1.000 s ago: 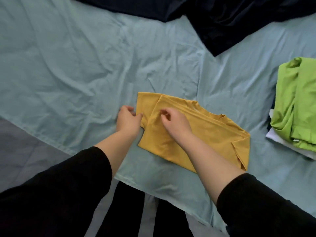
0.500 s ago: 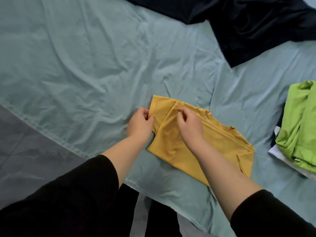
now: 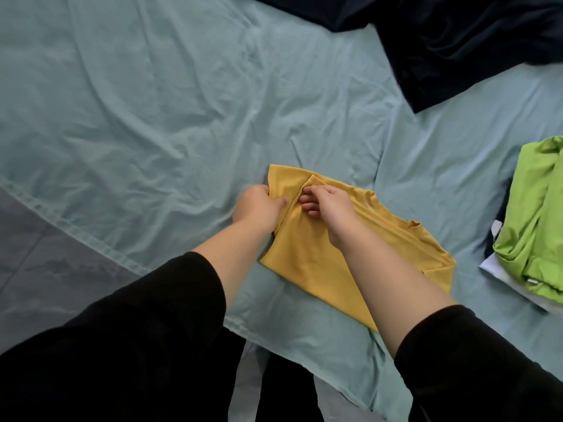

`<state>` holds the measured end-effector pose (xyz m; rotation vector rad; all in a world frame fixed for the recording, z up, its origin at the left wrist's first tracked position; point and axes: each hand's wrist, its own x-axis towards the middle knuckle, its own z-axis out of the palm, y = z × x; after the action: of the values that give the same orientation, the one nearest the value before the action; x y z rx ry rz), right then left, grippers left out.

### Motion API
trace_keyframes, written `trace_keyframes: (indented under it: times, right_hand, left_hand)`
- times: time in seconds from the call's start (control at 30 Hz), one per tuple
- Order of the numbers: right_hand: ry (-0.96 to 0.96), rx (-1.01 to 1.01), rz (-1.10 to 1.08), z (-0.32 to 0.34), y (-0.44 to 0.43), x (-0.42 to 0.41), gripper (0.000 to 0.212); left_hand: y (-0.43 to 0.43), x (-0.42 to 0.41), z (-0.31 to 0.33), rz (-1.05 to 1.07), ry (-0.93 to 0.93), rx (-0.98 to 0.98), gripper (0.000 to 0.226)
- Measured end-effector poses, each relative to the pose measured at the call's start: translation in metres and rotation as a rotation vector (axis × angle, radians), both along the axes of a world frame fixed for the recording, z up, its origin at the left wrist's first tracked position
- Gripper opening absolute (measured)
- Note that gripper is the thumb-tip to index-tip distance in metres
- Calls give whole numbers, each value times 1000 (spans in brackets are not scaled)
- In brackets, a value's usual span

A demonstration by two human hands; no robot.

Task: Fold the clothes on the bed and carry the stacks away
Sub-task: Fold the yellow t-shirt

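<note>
A mustard-yellow shirt (image 3: 307, 263) lies partly folded on the pale blue bed sheet (image 3: 152, 117), near the bed's front edge. My left hand (image 3: 259, 207) pinches the shirt's left edge between thumb and fingers. My right hand (image 3: 330, 205) grips a fold at the shirt's upper left, its fingers curled under the cloth. A stack of folded clothes with a lime-green garment (image 3: 536, 214) on top sits at the right edge. A dark navy garment (image 3: 457, 47) lies unfolded at the far right of the bed.
The grey floor (image 3: 39, 269) shows at lower left beyond the sheet's hem. My black sleeves and dark trouser legs (image 3: 286, 391) fill the bottom of the view. Wrinkled bare sheet spreads across the left and middle.
The view has shifted, so everything sits further right and lower. Both hands have closed in on the shirt's upper-left fold, and the right hand's fingers now curl under it.
</note>
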<state>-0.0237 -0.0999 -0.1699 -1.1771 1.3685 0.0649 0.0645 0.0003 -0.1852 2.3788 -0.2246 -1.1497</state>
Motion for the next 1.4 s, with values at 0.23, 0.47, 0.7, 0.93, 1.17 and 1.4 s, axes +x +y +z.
trace_keyframes:
  times: [0.23, 0.47, 0.7, 0.93, 1.17, 1.4]
  right_hand:
    - [-12, 38, -35, -4, 2, -1, 22]
    - [-45, 109, 47, -6, -7, -4, 40]
    - [68, -314, 451, -7, -8, -8, 40]
    - [234, -612, 407, -4, -38, -25, 35]
    - [-58, 5, 205, 20, -18, -24, 35]
    - [117, -65, 76, 6, -11, -12, 15]
  left_hand:
    - [19, 12, -7, 13, -88, -55, 33]
    - [25, -12, 1, -225, 16, -369, 31]
    - [30, -26, 1, -606, -15, -189, 36]
    - [34, -34, 5, -789, -79, -70, 58]
    - [34, -38, 6, -63, -66, -257, 12]
    - [23, -40, 8, -179, -76, 66, 16]
